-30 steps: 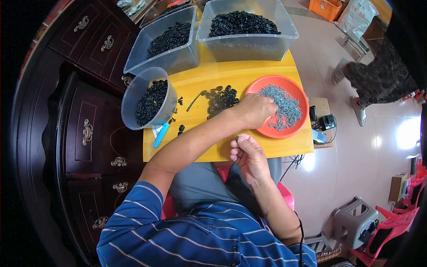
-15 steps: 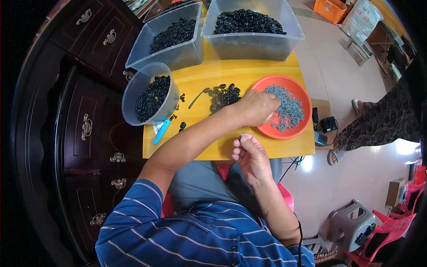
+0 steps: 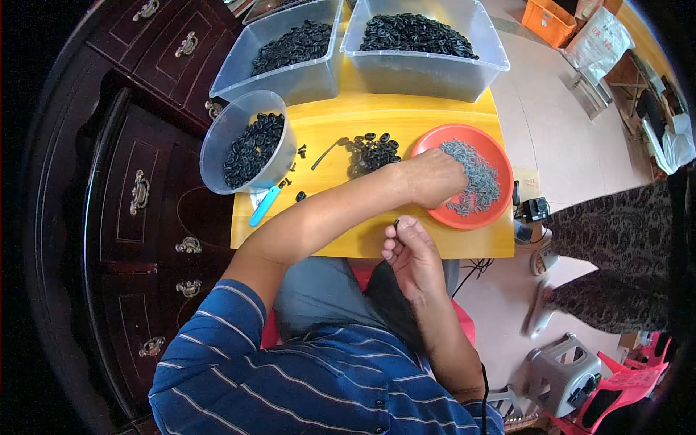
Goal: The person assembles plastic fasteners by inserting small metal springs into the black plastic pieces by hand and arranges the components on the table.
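Left hand (image 3: 435, 176) in orange plate (image 3: 500, 163) of grey rings (image 3: 475, 174) — right hand (image 3: 409, 250) pinching small black ring (image 3: 396, 222).

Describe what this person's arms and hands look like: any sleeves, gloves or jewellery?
Both hands are bare: no gloves, rings or watch show on the left hand or the right hand. The forearms are bare too. The person wears a blue shirt with thin white stripes; its short sleeve ends above the left elbow. A thin dark cable runs by the right arm.

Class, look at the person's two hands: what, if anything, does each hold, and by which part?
The right hand pinches a small black ring by its rim between the fingertips. The left hand rests in the orange plate of grey rings; any hold cannot be told.
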Action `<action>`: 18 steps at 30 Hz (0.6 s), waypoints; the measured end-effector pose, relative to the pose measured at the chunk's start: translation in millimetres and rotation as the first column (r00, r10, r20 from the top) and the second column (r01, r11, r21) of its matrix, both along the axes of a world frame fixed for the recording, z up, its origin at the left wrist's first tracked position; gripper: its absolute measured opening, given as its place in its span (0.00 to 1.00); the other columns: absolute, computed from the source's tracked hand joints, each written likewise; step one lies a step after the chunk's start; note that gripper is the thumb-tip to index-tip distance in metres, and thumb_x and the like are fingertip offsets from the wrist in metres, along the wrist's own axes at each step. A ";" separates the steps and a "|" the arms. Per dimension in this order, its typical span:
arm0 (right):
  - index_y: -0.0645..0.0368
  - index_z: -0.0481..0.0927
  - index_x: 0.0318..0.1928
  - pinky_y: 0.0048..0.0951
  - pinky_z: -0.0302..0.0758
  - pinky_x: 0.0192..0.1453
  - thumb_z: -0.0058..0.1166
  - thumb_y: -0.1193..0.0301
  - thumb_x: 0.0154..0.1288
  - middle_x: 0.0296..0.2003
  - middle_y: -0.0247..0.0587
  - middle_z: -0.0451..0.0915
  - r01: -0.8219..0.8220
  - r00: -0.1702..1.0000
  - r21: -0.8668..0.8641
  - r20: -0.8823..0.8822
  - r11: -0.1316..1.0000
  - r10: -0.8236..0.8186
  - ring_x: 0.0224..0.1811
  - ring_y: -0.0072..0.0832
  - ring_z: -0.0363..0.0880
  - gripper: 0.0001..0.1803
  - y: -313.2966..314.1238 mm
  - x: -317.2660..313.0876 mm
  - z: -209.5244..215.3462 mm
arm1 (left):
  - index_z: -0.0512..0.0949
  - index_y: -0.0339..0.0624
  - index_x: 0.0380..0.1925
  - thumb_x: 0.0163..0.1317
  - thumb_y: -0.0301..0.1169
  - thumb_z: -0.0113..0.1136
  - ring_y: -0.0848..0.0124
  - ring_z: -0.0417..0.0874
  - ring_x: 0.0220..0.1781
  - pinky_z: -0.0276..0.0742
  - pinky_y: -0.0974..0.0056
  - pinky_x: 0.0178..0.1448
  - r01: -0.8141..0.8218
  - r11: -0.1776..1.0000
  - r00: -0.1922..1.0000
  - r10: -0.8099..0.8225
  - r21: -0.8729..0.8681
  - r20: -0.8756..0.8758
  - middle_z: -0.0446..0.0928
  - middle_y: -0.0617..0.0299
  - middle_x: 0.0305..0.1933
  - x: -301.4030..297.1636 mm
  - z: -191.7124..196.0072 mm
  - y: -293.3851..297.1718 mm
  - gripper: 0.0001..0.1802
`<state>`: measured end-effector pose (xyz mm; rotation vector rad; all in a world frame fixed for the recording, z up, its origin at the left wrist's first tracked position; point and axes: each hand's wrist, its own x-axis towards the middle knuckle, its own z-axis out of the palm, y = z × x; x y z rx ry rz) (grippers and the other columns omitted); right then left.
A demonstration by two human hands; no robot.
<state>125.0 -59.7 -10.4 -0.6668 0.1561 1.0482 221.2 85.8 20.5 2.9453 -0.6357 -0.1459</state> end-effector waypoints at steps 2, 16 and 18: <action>0.52 0.77 0.48 0.21 0.80 0.40 0.56 0.66 0.76 0.37 0.31 0.83 -0.003 1.000 -0.002 -0.001 1.000 0.003 0.33 0.17 0.81 0.06 0.2 0.1 -0.2 | 0.82 0.37 0.32 0.53 0.27 0.60 0.49 0.85 0.44 0.81 0.46 0.47 0.016 1.000 0.999 -0.015 0.007 -0.037 0.82 0.49 0.36 1.3 -1.3 2.0 0.07; 0.50 0.77 0.49 0.26 0.83 0.45 0.58 0.66 0.75 0.43 0.34 0.84 0.023 1.000 0.007 0.001 1.000 -0.023 0.39 0.21 0.85 0.07 -0.9 0.2 -3.2 | 0.78 0.40 0.34 0.56 0.21 0.59 0.73 0.80 0.28 0.77 0.65 0.34 -0.178 0.570 0.953 0.303 -0.802 0.004 0.81 0.62 0.31 -41.1 6.4 27.0 0.06; 0.51 0.77 0.49 0.26 0.81 0.45 0.58 0.66 0.75 0.43 0.33 0.84 0.049 0.999 -0.015 0.001 0.999 -0.049 0.38 0.20 0.83 0.07 0.7 1.3 0.2 | 0.79 0.40 0.34 0.57 0.21 0.59 0.76 0.79 0.29 0.76 0.67 0.34 -0.192 0.509 0.948 0.318 -0.839 -0.024 0.81 0.64 0.31 -49.1 3.0 28.7 0.05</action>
